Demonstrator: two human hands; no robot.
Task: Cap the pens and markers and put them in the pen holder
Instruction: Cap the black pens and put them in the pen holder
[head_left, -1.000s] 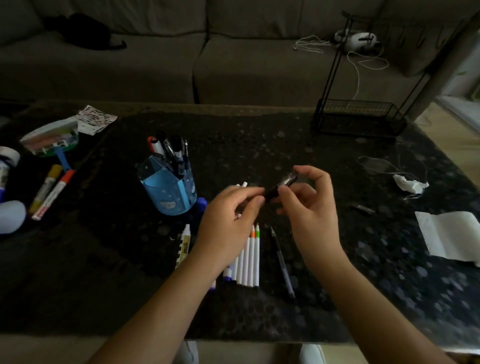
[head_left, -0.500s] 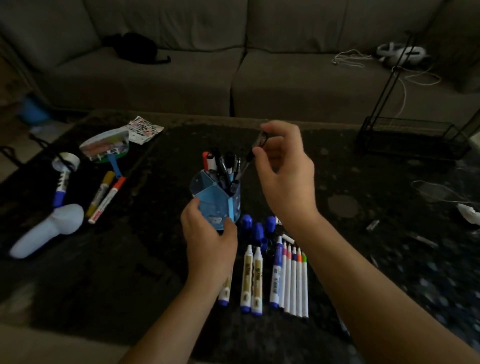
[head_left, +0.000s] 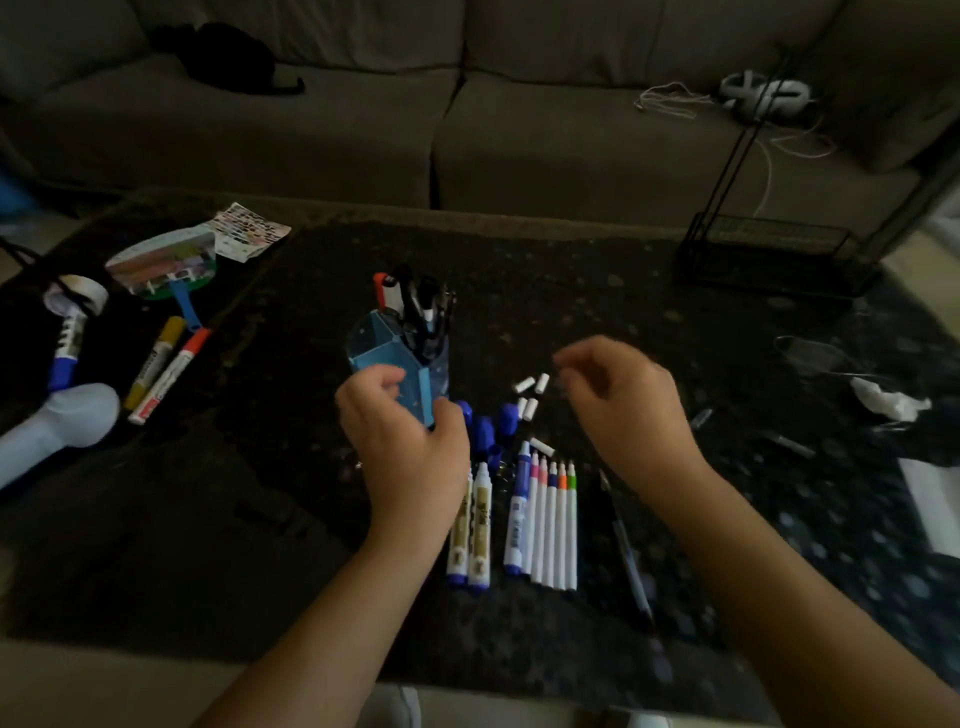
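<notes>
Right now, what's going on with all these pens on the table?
A person is tidying pens by hand. Their left grip holds the blue pen holder, which already has several pens standing in it. Their right grip hovers empty, fingers loosely curled, over some loose white caps. A row of markers lies on the dark table nearer the person, not yet in the holder, with blue caps beside them.

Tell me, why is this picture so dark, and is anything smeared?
Head view: the room light is dim and the dark table swallows detail; the right hand is motion-blurred, its fingers smeared; the left hand around the pen holder looks sharper.
</notes>
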